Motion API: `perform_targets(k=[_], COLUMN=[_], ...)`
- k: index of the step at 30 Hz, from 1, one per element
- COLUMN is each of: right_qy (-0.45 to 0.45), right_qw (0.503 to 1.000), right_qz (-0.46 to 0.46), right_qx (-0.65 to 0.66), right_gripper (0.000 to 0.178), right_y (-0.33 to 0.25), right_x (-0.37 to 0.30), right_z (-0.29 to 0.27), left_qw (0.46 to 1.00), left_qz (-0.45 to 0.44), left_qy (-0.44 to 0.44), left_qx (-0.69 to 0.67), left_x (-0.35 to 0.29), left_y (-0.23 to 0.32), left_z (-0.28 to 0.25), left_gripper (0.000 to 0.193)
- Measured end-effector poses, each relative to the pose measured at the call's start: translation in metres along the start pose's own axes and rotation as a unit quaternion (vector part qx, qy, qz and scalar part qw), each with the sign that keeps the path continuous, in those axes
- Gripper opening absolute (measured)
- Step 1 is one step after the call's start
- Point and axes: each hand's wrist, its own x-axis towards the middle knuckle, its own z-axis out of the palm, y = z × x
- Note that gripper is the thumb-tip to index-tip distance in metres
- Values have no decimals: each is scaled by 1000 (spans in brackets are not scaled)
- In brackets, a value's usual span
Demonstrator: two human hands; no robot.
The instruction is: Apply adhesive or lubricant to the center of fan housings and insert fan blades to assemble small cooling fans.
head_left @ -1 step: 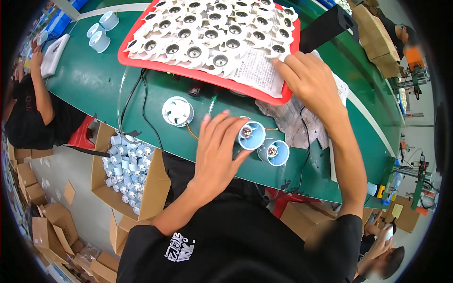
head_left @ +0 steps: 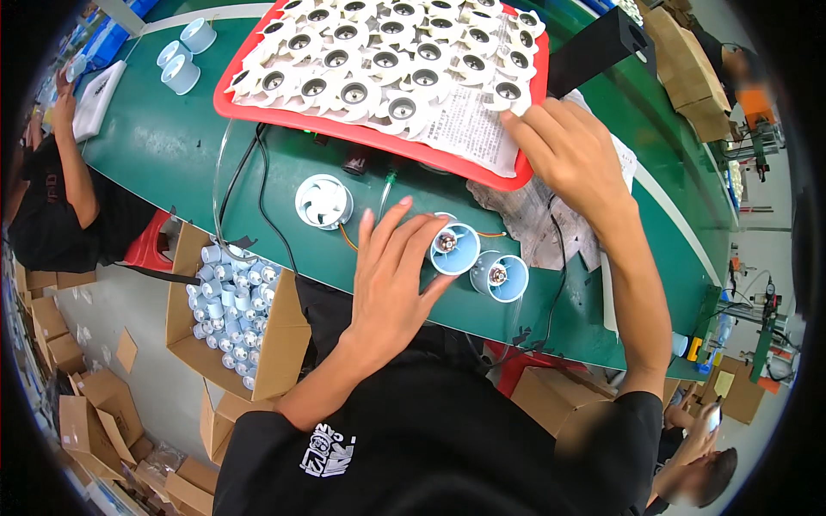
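Since the earlier frame, only slight shifts are seen: the right hand point(head_left: 575, 156) has been moved a little rightward, and the pale blue housing point(head_left: 460, 254) a little leftward with the left hand point(head_left: 389, 279). On the near side, the housing is held lightly between the left thumb and fingers, its mouth turned up toward the near right. Just right of it, a second housing point(head_left: 508, 279) is set; both are smooth, plastic-looking cylinders with metallic cores. Farther left, a white bladed unit point(head_left: 323, 202) is seen. The white impeller point(head_left: 508, 91) lies far and right of the held housing, reached by the nearer right hand, fingers curled; whether it is pinched cannot be told. Beyond, curved-bladed, dark-hubbed impellers point(head_left: 354, 93) are spread on paper point(head_left: 473, 129) in a glossy red tray point(head_left: 314, 125).
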Motion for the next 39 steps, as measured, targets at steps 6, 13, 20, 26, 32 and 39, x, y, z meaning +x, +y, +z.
perform_targets(k=[6,13,20,26,32,39], right_qy=[41,-26,-159,-156,-195,-172], right_qw=[998,680,481,546,613,612], right_qz=[-33,454,554,552,526,527], right_qx=[17,575,661,611,557,564], right_gripper=[19,8,7,10,12,9], right_y=[-13,-72,-88,-104,-106,-109], right_x=[-7,-7,-4,-8,-8,-4], right_z=[-15,-53,-51,-42,-39,-43], left_qw=[997,996,995,998,998,999], left_qz=[-23,-18,11,33,40,35], left_qy=[19,58,49,56,30,4], left_qx=[-71,-60,-91,-20,-39,-25], left_x=[-11,-7,-7,-7,-10,-10], left_y=[-17,-14,-5,-9,-13,-12], left_z=[14,12,3,2,2,-2], left_gripper=[64,73,69,68,68,65])
